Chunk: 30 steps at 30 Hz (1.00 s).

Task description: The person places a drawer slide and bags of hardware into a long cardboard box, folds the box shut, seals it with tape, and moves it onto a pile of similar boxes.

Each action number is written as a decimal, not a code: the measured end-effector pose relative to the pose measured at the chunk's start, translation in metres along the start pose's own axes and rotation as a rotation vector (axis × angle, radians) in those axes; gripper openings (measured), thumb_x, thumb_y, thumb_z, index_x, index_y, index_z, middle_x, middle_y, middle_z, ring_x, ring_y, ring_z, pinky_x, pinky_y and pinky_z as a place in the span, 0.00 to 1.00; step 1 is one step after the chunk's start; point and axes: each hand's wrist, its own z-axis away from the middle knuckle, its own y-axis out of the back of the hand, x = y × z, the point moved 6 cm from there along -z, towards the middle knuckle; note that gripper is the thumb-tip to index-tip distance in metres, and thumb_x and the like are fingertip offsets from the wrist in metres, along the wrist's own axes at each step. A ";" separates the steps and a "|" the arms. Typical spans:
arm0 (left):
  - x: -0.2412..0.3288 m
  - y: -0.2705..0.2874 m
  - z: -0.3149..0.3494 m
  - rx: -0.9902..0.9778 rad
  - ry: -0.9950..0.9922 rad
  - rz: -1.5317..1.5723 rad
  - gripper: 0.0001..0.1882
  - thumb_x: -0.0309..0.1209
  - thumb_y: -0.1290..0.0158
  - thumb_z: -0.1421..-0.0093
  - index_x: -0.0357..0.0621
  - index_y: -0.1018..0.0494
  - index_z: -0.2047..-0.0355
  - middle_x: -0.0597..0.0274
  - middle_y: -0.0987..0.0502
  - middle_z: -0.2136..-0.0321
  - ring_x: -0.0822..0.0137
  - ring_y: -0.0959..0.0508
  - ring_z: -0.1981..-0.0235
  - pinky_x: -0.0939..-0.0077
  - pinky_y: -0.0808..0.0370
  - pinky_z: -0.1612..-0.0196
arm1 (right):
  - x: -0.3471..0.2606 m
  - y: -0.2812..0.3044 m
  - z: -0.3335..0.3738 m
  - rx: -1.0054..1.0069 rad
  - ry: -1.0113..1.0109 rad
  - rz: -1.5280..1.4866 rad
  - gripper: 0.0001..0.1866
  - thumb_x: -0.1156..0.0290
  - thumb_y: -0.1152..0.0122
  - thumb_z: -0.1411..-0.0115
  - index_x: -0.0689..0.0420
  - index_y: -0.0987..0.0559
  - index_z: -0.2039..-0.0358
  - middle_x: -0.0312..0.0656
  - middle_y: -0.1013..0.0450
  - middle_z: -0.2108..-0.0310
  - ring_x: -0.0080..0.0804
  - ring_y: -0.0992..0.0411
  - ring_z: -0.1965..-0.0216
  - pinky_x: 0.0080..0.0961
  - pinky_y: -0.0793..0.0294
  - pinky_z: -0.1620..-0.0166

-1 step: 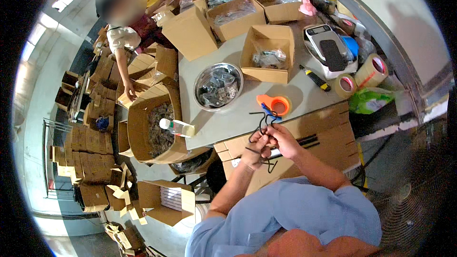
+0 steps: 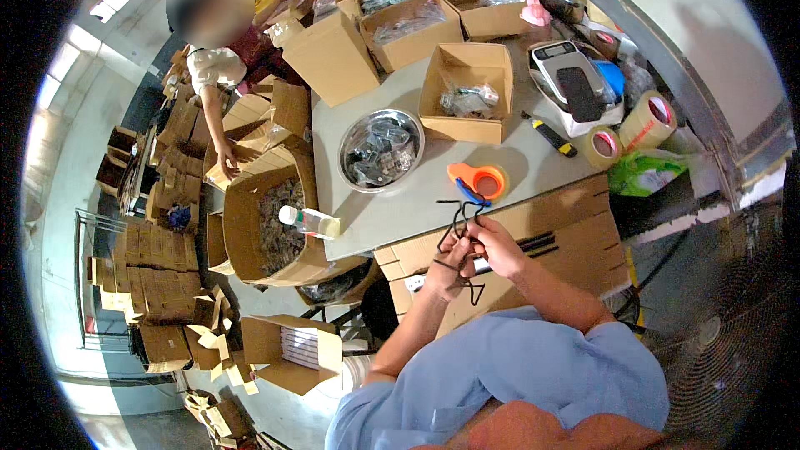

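Note:
In front of my chest, at the table's near edge, both hands are closed on bent black rods (image 2: 457, 215), thin and hook-like, that look like metal. My left hand (image 2: 447, 270) grips their lower part, and one bent end sticks out below it. Its fingertips meet those of my right hand (image 2: 495, 247), which pinches the rods higher up. How many rods there are, I cannot tell. Just beyond them lies an orange tape dispenser (image 2: 463, 172) with a blue part. Under my hands is a flat cardboard sheet (image 2: 575, 215) with straight black rods (image 2: 542, 247) on it.
A steel bowl (image 2: 344, 168) of small bagged parts and an open carton (image 2: 467, 130) stand on the grey table (image 2: 358, 225). A box cutter (image 2: 552, 137), tape rolls (image 2: 648, 121) and a scale (image 2: 567, 58) are at right. A clear bottle (image 2: 312, 222) and a co-worker's arm (image 2: 218, 133) are at left.
My hands keep the same grip on the bent black rods. The rods have tilted very slightly, and the whole view has shifted a little.

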 end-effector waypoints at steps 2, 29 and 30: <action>-0.010 0.005 0.015 0.199 0.004 -0.059 0.05 0.32 0.53 0.39 0.49 0.33 0.63 0.66 0.27 0.74 0.79 0.37 0.89 0.87 0.40 0.87 | 0.003 0.005 0.012 0.076 0.023 -0.070 0.12 0.61 0.53 0.38 0.56 0.28 0.68 0.32 0.32 0.76 0.19 0.35 0.77 0.16 0.36 0.73; -0.025 -0.024 0.075 0.260 -0.254 -0.822 0.10 0.31 0.49 0.43 0.37 0.26 0.65 0.68 0.27 0.79 0.76 0.32 0.79 0.78 0.33 0.76 | 0.044 0.002 0.079 0.020 -0.186 -0.351 0.06 0.66 0.48 0.42 0.55 0.27 0.70 0.34 0.29 0.76 0.25 0.31 0.74 0.22 0.31 0.71; -0.023 -0.025 0.075 0.267 -0.268 -0.883 0.11 0.32 0.49 0.42 0.37 0.26 0.64 0.68 0.28 0.80 0.76 0.32 0.80 0.79 0.34 0.77 | 0.047 0.009 0.077 0.023 -0.158 -0.348 0.07 0.67 0.51 0.41 0.55 0.27 0.69 0.34 0.29 0.74 0.26 0.31 0.73 0.24 0.31 0.69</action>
